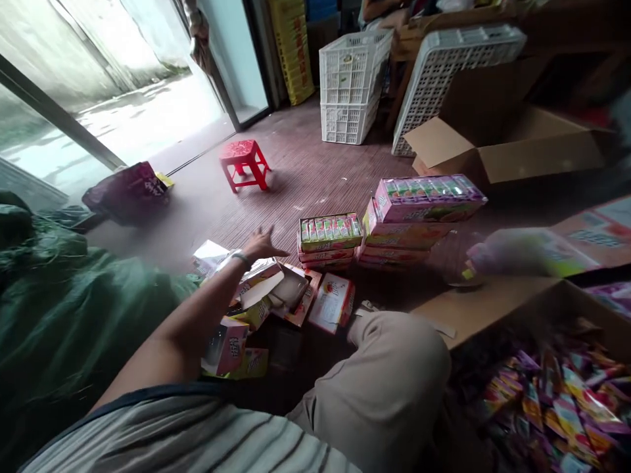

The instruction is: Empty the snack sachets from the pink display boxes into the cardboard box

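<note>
My left hand (261, 244) is stretched forward with its fingers spread and nothing in it. It hovers over a heap of empty pink and white cartons (276, 289) on the floor. Just to its right stand two stacks of filled snack boxes, a low one (329, 240) and a taller one (419, 210). At the right a long box (532, 253) is smeared by motion. My right hand seems to be behind it, but its fingers do not show. Below it, a big cardboard box (473, 309) holds several colourful sachets (566, 401).
A red plastic stool (245, 163) stands on the brown floor. White crates (352, 85) and an open cardboard box (513, 151) are behind the stacks. A green cloth (73, 309) lies at my left. Another person's arm (197, 33) hangs by the doorway.
</note>
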{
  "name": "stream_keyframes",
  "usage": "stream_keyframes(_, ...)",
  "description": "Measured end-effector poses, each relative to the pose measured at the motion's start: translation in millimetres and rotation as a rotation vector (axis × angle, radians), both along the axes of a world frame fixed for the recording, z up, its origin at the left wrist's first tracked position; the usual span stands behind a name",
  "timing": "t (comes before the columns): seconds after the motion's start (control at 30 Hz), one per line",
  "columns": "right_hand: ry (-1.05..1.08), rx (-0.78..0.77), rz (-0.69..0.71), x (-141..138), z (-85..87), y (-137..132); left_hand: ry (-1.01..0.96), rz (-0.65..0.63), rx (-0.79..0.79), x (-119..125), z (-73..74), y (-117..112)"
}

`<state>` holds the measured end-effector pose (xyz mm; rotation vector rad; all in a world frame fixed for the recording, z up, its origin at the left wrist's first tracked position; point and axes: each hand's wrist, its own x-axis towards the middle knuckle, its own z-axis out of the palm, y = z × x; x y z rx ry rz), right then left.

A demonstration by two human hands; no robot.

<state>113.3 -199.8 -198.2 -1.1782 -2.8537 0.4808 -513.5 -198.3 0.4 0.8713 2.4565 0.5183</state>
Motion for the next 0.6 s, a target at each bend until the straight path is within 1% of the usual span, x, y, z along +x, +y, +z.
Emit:
stream_keyframes(0.03,-0.006,-0.011,-0.017,3.0,-2.9,-0.5,0.027,-0.134,-0.095,3.7,-8.2,26.2)
stream_keyframes(0.1,-0.02,-0.058,-0.057,7.9,-5.9,-3.6,0.106,-0.391,-0.228,10.8,-22.6,77.4)
stream_keyframes(0.13,-0.029,-0.094,-0.078,9.5,-5.5,-5.8,0.149,-0.504,-0.272,13.9,-29.4,101.2)
stream_keyframes(0.17,-0.039,-0.13,-0.108,10.5,-3.9,-8.2,0.183,-0.589,-0.294,16.6,-36.2,123.1)
stream_keyframes(0.23,-0.053,-0.191,-0.174,11.0,1.3,-13.1,0.22,-0.699,-0.341,20.8,-50.6,160.4)
stream_keyframes(0.3,-0.035,-0.212,-0.222,11.0,6.1,-17.8,0.219,-0.753,-0.405,23.4,-65.4,187.5)
stream_keyframes(0.37,0.008,-0.202,-0.232,11.9,8.0,-21.8,0.215,-0.747,-0.448,24.4,-78.3,204.0)
stream_keyframes(0.43,0.032,-0.188,-0.229,12.6,7.7,-25.0,0.199,-0.7,-0.405,24.6,-86.6,210.5)
stream_keyframes(0.47,0.033,-0.184,-0.228,12.0,7.7,-26.3,0.163,-0.658,-0.342,24.7,-88.8,210.0)
stream_keyframes(0.5,0.035,-0.177,-0.229,10.3,8.5,-27.5,0.082,-0.593,-0.241,25.1,-89.8,207.1)
stream_keyframes(0.53,0.037,-0.171,-0.229,7.3,10.3,-28.5,-0.03,-0.509,-0.114,25.8,-89.8,201.6)
stream_keyframes(0.6,0.046,-0.147,-0.246,-2.5,18.1,-30.4,-0.267,-0.329,0.15,28.9,-87.6,183.4)
